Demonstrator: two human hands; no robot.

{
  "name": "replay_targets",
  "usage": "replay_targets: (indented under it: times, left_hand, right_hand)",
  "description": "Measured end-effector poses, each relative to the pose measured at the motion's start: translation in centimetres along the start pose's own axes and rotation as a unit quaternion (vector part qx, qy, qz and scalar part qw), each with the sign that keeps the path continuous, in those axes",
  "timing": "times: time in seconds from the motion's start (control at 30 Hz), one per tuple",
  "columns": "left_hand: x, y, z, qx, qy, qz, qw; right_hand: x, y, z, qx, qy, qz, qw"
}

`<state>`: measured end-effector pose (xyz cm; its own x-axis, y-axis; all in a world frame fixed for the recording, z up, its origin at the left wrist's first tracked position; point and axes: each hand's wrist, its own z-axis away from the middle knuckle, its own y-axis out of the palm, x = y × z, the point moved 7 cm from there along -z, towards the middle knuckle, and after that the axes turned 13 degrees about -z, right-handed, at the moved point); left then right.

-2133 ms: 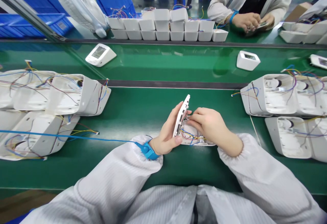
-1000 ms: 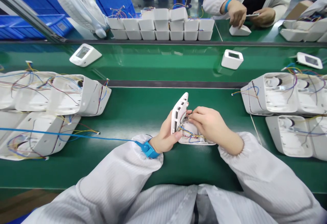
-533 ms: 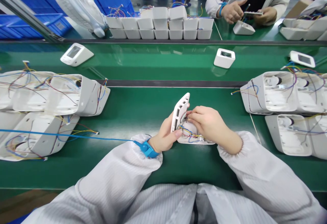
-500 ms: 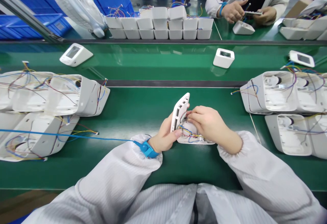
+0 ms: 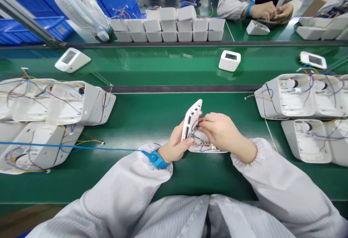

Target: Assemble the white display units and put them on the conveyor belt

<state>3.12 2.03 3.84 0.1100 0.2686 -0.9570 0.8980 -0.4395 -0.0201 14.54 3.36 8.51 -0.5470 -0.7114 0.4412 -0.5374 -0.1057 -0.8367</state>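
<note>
My left hand (image 5: 176, 143) is closed around a white plastic cover panel (image 5: 191, 117) with dark slots along its side, holding it tilted up. Below it a white housing (image 5: 208, 150) rests on the green bench, its inside showing coloured wires (image 5: 201, 140). Wires run between the panel and the housing. The fingers of my right hand (image 5: 219, 129) are pinched together at the panel's inner face, over the housing; what they grip is hidden by the fingertips. A blue wrist strap (image 5: 159, 159) with a cord is on my left wrist.
Open white housings with loose wires stand stacked at left (image 5: 67, 102) and right (image 5: 296, 96). White units with screens (image 5: 230, 60) lie on the green conveyor belt (image 5: 152, 67). Beyond it are a row of housings (image 5: 168, 26), a white fan (image 5: 78, 6) and a co-worker's hands (image 5: 268, 12).
The units on the belt have shifted left. Across the belt, the co-worker's hands have come together and lower. My hands keep almost the same pose at the panel.
</note>
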Motion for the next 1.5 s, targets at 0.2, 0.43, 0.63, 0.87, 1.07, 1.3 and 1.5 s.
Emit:
replay_targets:
  times: [0.2, 0.43, 0.63, 0.87, 1.07, 1.3, 1.5]
  left_hand:
    - [-0.3, 0.1, 0.0, 0.004, 0.014, -0.045, 0.999]
    - [-0.6, 0.3, -0.1, 0.029, 0.019, -0.07, 0.997]
    - [-0.3, 0.1, -0.2, 0.019, 0.003, -0.029, 0.999]
    - [0.0, -0.1, 0.0, 0.017, 0.003, -0.001, 1.0]
    - [-0.3, -0.1, 0.0, 0.004, -0.017, 0.003, 1.0]
    - [-0.6, -0.1, -0.2, 0.009, -0.013, 0.002, 1.0]
    - [-0.7, 0.0, -0.3, 0.017, -0.002, -0.013, 1.0]
  right_hand:
    - [0.1, 0.0, 0.1, -0.01, -0.004, 0.007, 1.0]
    - [-0.1, 0.5, 0.0, 0.02, 0.019, 0.051, 0.998]
    - [-0.2, 0.1, -0.1, 0.026, 0.056, 0.022, 0.998]
    - [-4.0, -1.2, 0.9, 0.072, 0.218, -0.048, 0.972]
    - [-3.9, -2.5, 0.8, 0.025, 0.225, -0.082, 0.971]
    - [1.2, -2.2, 0.6, 0.104, 0.081, -0.294, 0.947]
    - [-0.3, -2.7, 0.8, 0.094, 0.089, -0.333, 0.934]
